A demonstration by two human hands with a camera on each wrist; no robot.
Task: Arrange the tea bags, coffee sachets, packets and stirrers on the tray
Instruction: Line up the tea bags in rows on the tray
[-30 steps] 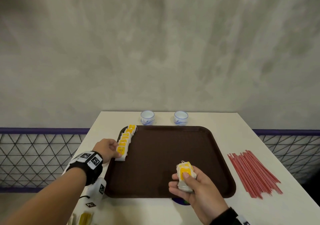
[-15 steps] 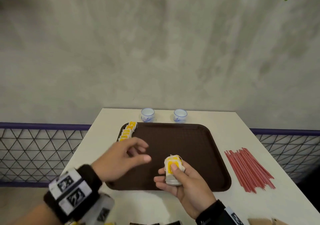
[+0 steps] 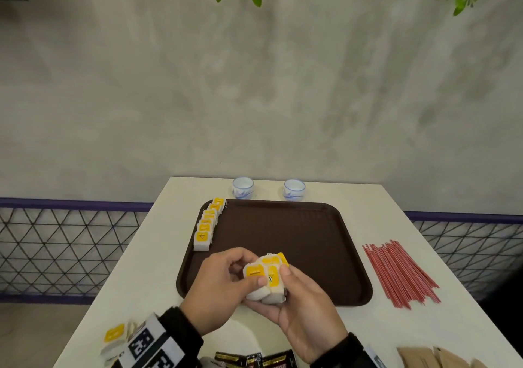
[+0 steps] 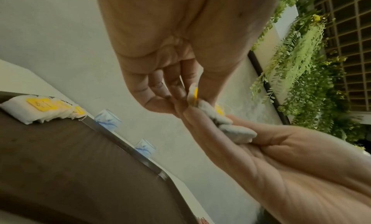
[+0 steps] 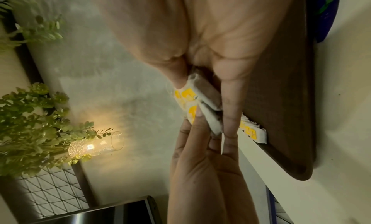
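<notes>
Tea bags (image 3: 264,278) bunched in right hand (image 3: 304,315) (left hand (image 3: 218,291) pinching one).

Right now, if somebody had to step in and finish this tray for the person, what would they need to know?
Right hand cradles a bunch of tea bags above the near edge of the tray. Left hand pinches one bag of that bunch.
Done: a row of tea bags lines the tray's left edge.
Left: the bunch in hand and the spare tea bags at the table's near left; the red stirrers right of the tray; the dark sachets and brown packets at the near edge.
</notes>
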